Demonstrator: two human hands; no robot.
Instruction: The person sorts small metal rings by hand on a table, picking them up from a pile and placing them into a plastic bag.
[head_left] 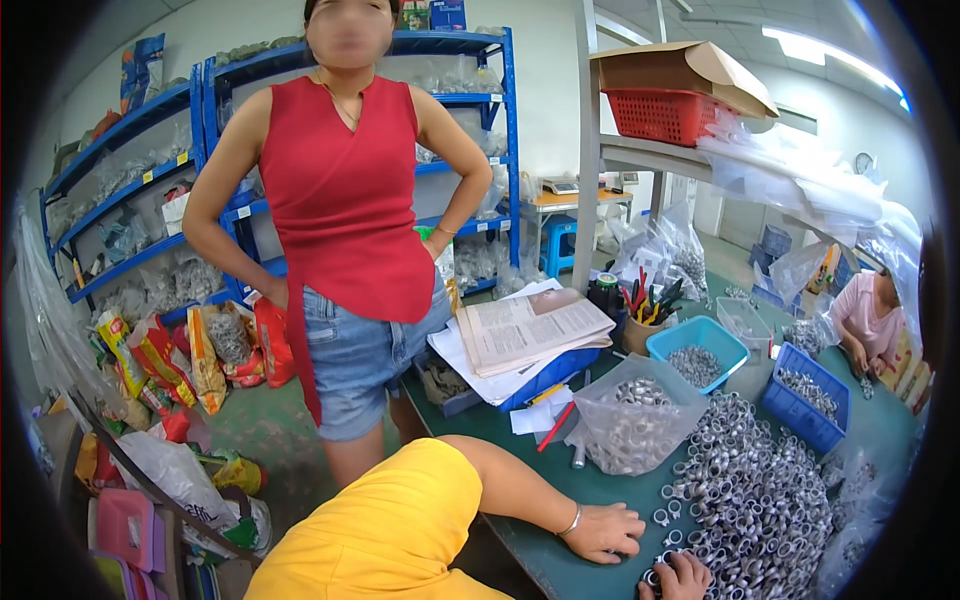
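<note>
The left grip (605, 532) lies palm down on the green counter (585, 580), its fingers loosely spread and slightly bent, with nothing visible in it; the weight of the forearm in its yellow sleeve (375, 520) seems to rest there, which would explain the relaxed pose. The right grip (682, 580) comes in at the lower edge with its fingers curled; a ring shows just beside its fingertips, but whether it pinches anything I cannot tell. The metal rings (755, 490) form a broad, loose heap to the right of the left grip and to the upper right of the right one, with a few strays scattered between heap and hands. Heaped straight on the counter, they are probably meant to be easy to reach and pick singly. Beyond the left grip stands a clear bag (603, 425) of similar metal pieces, and behind the heap a teal basin (660, 362) and a blue basket (800, 413) hold more, likely so that the lots do not mix. The newspapers (535, 335) are stacked on the far left part, apart from the rings, perhaps to leave room for them. A red pen (555, 427) lies between that stack and the bag.
</note>
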